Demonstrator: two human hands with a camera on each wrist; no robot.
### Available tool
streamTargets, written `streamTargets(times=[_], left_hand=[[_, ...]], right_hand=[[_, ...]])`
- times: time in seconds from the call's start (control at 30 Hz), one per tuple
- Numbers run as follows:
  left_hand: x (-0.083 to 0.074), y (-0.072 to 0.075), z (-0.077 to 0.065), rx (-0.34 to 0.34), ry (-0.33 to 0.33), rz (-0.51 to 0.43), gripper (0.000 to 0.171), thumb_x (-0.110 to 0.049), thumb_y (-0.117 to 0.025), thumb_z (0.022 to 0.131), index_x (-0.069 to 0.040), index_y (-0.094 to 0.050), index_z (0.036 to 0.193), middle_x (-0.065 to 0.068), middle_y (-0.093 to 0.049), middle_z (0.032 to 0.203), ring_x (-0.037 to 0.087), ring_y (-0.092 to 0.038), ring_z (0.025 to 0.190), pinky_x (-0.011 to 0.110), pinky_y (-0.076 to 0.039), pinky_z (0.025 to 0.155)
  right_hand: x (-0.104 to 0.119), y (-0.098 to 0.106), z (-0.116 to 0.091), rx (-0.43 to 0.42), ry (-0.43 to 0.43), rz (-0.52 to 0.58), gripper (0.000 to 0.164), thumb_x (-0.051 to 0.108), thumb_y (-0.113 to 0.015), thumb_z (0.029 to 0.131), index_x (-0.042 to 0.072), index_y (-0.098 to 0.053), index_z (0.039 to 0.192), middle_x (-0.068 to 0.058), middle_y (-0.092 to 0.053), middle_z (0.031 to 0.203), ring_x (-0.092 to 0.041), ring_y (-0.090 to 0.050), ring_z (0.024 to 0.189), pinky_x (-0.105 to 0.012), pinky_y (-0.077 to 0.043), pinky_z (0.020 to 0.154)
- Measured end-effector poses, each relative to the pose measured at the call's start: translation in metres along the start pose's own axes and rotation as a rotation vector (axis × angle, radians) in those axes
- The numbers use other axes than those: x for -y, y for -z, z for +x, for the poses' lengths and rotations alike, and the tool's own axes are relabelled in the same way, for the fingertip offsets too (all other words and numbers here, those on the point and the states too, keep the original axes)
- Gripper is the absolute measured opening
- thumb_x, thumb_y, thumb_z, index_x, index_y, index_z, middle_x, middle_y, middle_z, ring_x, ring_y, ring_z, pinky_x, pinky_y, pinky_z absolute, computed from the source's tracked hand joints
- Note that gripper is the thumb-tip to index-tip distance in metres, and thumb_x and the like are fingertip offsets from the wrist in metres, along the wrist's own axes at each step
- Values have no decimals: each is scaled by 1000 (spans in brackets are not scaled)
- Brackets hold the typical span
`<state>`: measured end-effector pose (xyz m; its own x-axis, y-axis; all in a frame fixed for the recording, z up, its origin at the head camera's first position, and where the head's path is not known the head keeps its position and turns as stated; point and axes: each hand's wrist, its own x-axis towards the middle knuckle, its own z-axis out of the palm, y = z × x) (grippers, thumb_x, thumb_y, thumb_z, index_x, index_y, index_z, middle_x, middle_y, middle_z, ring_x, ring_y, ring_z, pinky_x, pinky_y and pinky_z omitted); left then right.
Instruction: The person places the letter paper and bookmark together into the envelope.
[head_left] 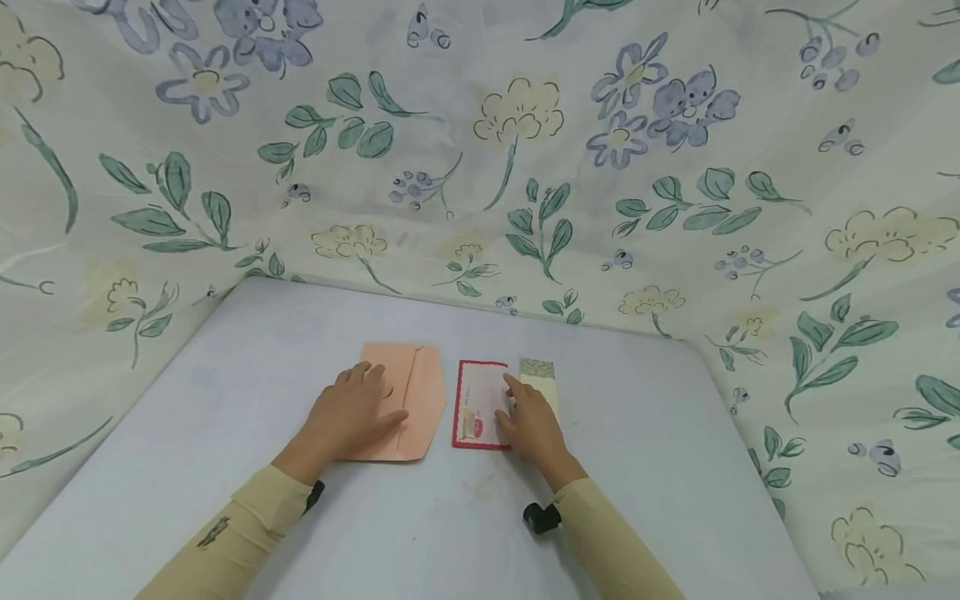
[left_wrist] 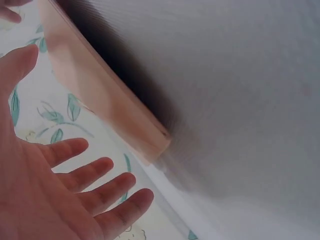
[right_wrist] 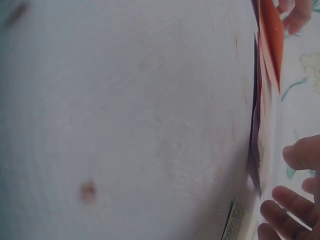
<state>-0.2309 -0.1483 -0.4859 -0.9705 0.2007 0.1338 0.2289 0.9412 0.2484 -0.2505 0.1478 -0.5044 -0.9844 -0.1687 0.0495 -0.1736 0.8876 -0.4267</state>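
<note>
Peach envelope, left hand over it; red-bordered card, right hand over its right edge (all fingers loosely spread). Likely step: positioning; lifting calls for pinching.

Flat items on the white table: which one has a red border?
The white rectangular card, in the middle. The peach paper envelope and the narrow cream card with a speckled band show no red border.

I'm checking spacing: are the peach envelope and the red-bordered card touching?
Apart: the head view shows white table between peach envelope and red-bordered card.
</note>
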Motion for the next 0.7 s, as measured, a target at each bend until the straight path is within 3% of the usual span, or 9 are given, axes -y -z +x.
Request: streamTargets(times=[0.2,0.4,0.7], left_hand=[[-2,-4,1,12,-3,-21,82,-49,-75,88,8,-47,140,36,-43,145,54,-47,126,67,-45,96],[-6,-6,2,77,39,-29,87,-52,-73,88,7,-45,145,38,-37,151,62,-40,131,70,-42,98],[-12,-3,2,131,76,-18,85,-51,-75,87,8,-48,142,39,-38,149,60,-53,115,62,-55,76]], right_hand=[[-2,-3,1,-21,-2,-77,68,31,-71,95,17,-43,155,-5,-64,130,-24,-57,121,-42,-48,105],[-2,-5,1,-4,-27,-73,70,33,-72,95,16,-42,155,-8,-61,136,-27,-56,127,-45,-47,106],[3,-9,5,24,-112,-52,82,41,-74,92,12,-36,158,-18,-51,147,-32,-51,133,-46,-45,108]])
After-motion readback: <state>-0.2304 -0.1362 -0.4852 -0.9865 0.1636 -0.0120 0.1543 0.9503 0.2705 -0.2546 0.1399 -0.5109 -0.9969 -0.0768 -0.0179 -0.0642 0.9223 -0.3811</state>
